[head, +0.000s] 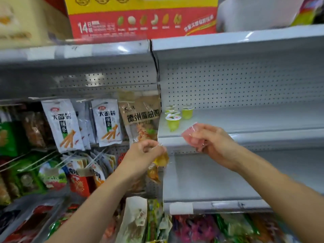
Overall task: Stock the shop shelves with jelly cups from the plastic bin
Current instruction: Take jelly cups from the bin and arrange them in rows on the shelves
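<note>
**Stocking barely begun, two cups in hand**

The right hand (212, 139) grips a pink jelly cup (190, 137). At its eight o'clock, the left hand (142, 151) pinches a yellow jelly cup (162, 159). At eleven o'clock from the pink one, a few green cups (173, 122) stand on the shelf (245, 120). Most of the stocking looks still to do. The bin is out of view.

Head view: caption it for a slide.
Left hand holds a yellow cup, right hand a pink cup, before a shelf with green cups.

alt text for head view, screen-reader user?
The left hand grips a yellow jelly cup and the right hand a pink jelly cup, before a grey shop shelf. A few green jelly cups stand at the shelf's left end.
</note>
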`<state>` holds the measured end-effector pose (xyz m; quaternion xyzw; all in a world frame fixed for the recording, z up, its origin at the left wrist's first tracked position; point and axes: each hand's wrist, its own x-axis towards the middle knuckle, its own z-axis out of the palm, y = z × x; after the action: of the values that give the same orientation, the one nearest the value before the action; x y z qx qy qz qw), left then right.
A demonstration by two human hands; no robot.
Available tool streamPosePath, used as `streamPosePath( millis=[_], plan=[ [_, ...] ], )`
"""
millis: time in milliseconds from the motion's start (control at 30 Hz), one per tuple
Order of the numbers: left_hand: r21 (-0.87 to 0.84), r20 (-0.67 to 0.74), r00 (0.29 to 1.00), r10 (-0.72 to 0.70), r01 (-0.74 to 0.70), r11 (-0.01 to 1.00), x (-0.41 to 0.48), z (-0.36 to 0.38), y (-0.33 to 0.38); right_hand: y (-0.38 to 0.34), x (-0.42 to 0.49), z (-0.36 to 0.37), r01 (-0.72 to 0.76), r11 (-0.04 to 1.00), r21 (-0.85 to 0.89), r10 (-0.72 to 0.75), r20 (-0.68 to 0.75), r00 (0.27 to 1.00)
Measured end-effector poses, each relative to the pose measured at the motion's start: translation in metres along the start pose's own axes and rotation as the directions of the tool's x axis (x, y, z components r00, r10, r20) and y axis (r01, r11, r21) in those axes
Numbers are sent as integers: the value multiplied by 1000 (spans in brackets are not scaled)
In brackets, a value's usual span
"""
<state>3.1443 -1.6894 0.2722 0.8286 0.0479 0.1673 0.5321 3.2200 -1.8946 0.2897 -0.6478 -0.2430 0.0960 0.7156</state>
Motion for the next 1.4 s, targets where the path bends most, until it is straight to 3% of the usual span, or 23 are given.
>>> streamPosePath(
  millis=[100, 333, 533, 633, 1100, 1200, 1267, 1333, 1400],
  plan=[
    [32, 3, 1000, 28, -28, 999, 15, 6, 22, -18, 24, -22, 10, 999, -34, -13, -80, 997],
    [106, -31, 999, 42, -38, 994, 53, 23, 52, -16, 92, -61, 18, 938, -347, -114, -259, 959],
    [150, -72, 995, 68, -56, 987, 79, 38, 61, 13, 142, -64, -21, 870, -493, -80, -183, 980],
    [159, -97, 993, 72, -56, 986, 88, 39, 61, 24, 161, -63, -43, 901, -432, -48, -197, 979],
    [179, -91, 992, 86, -68, 982, 104, 35, 55, 29, 180, -71, -25, 818, -574, -92, -173, 981],
    [201, -90, 991, 102, -82, 976, 107, 34, 56, 22, 163, -70, 18, 768, -640, -205, -220, 954],
    [230, -92, 988, 122, -98, 968, 110, 34, 60, 10, 144, -65, 131, 762, -634, -277, -135, 951],
    [259, -89, 985, 146, -118, 958, 112, 37, 65, -5, 122, -57, 207, 812, -545, -195, 81, 978],
    [271, -83, 983, 162, -134, 953, 115, 42, 72, -14, 109, -50, 234, 823, -518, -110, 259, 960]
  ],
)
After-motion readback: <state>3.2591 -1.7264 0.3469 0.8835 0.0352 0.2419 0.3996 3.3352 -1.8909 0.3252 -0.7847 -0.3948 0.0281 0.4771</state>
